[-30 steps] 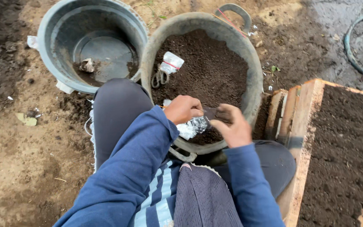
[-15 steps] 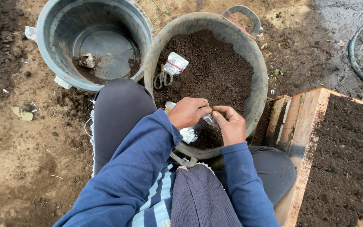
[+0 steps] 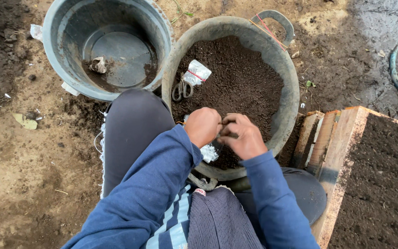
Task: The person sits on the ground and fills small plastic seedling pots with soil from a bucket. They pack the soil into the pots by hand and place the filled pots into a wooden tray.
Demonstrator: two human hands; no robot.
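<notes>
Clear plastic bag [image 3: 208,152], small and crumpled, hangs below the two hands over the near rim of the soil-filled tub [image 3: 291,92], at about 6 o'clock of the tub's round mouth. Left hand [image 3: 202,125] is curled into a loose fist with its fingers folded down over the bag's top edge; right hand [image 3: 239,136] meets it knuckle to knuckle, fingertips pinched on the same edge, so the two hands touch each other above the dark soil [image 3: 245,83]. How much of the bag lies inside the hands cannot be told.

At 10 o'clock inside the tub, a pair of scissors [image 3: 181,91] lies on the soil, and a bundle of clear bags bound by a red band [image 3: 196,74] rests against it. At the tub's 1 o'clock rim stands a looped handle [image 3: 277,18] with a red band around it.

At 10 o'clock of the view, touching the tub's side, sits a grey bucket [image 3: 54,50] with a little soil and a crumpled scrap in its bottom. At 4 o'clock, just beside the tub, a wooden-framed bed [image 3: 342,152] holds more dark soil. The person's dark-trousered knee [image 3: 134,124] lies between bucket and tub.
</notes>
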